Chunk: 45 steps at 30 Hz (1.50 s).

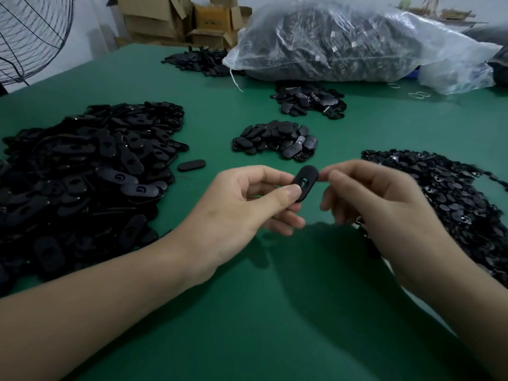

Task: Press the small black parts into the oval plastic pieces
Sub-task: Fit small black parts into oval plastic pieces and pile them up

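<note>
A black oval plastic piece (305, 182) with a slot in its face is held above the green table (247, 312). My left hand (247, 210) pinches its lower end between thumb and fingers. My right hand (368, 193) touches its upper end with a fingertip, the other fingers curled; whether it holds a small part is hidden. A large heap of oval pieces (82, 174) lies to the left. A heap of small black parts (450, 199) spreads at the right.
A small pile of ovals (275, 140) lies just beyond my hands, another pile (310, 100) farther back. One loose oval (191, 165) lies beside the left heap. A big clear bag of black parts (343, 39), cardboard boxes (176, 20) and a fan (30, 37) stand behind.
</note>
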Each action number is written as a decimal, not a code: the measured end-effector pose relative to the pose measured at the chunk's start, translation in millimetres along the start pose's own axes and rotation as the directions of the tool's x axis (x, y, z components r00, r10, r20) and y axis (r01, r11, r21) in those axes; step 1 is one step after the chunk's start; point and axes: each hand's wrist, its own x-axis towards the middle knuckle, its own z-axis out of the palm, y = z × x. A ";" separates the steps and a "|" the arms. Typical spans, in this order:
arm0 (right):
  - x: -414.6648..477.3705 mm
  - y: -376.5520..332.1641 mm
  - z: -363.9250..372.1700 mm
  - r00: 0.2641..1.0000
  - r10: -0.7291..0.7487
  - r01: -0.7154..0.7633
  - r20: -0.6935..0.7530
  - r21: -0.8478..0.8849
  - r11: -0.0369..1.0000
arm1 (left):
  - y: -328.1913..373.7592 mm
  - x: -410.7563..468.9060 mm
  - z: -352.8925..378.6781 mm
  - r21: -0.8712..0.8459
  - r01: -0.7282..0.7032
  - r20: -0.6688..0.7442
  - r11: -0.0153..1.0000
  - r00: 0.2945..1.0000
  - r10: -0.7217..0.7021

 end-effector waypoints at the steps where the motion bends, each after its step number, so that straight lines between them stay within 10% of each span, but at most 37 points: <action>1: 1.7 1.1 -4.0 0.998 -0.015 0.013 -0.054 -0.047 0.999 | -0.8 0.3 -1.5 -0.006 -0.001 -0.018 1.000 1.000 0.001; 8: 13.3 11.8 -34.4 0.951 -0.141 0.002 -0.277 -0.449 0.894 | -5.6 2.9 -4.9 0.068 -0.038 -0.073 0.997 0.996 0.043; 14: 12.8 16.0 -34.8 0.969 -0.193 -0.024 -0.154 -0.837 0.547 | -8.0 5.1 -6.7 0.094 -0.071 -0.132 0.993 0.988 0.083; 29: 9.9 7.7 -29.6 0.994 -0.096 -0.008 -0.043 -0.939 0.344 | -6.0 3.5 -5.1 0.050 -0.098 -0.096 0.994 0.990 0.102; 33: 8.0 3.6 -26.4 0.984 -0.170 0.082 -0.059 -0.692 0.717 | -4.6 2.9 -4.6 0.000 -0.097 -0.067 0.995 0.993 0.096; 36: 3.6 -6.1 -15.2 0.998 0.067 -0.067 -0.009 -0.052 0.996 | -5.9 3.0 -6.1 0.061 -0.121 -0.050 0.991 0.991 0.124; 39: 0.7 -7.1 -5.4 0.970 0.208 -0.237 0.127 0.303 0.923 | -8.0 2.2 -5.6 0.124 -0.169 -0.027 0.978 0.984 0.173; 45: -2.3 -6.1 -0.7 0.938 0.254 -0.332 0.234 0.404 0.852 | -12.2 2.9 -4.8 0.212 -0.233 0.021 0.949 0.972 0.234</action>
